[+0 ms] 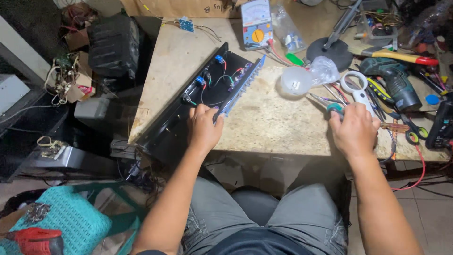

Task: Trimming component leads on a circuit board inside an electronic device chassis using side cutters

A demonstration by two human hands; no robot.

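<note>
Steadying a long black electronics chassis (198, 101) near the table's (264, 123) left edge, left hand (204, 128) resting curled on its rim, seemingly to keep it from tipping. Exposing red, blue and green wiring inside the open tray. Closing right hand (354, 130) around a small teal-ended tool (336, 108) toward the front right corner, beside a white magnifier (356, 87).
</note>
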